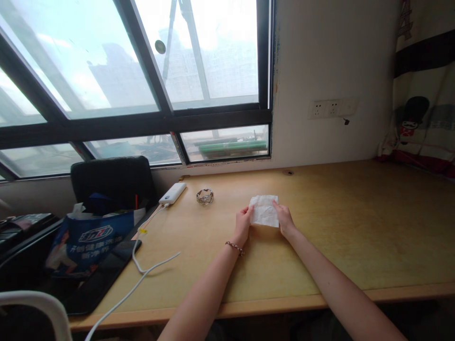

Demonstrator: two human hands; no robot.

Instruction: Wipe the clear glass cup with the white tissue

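A white crumpled tissue lies on the wooden desk, held at both sides. My left hand pinches its left edge, with a beaded bracelet on that wrist. My right hand grips its right edge, fingers curled onto the paper. Both forearms reach in from the near desk edge.
A silver bracelet and a white power bank with a white cable lie left of the tissue. A blue tissue pack, a dark tablet and a black chair are at the far left. Wall sockets sit above the desk.
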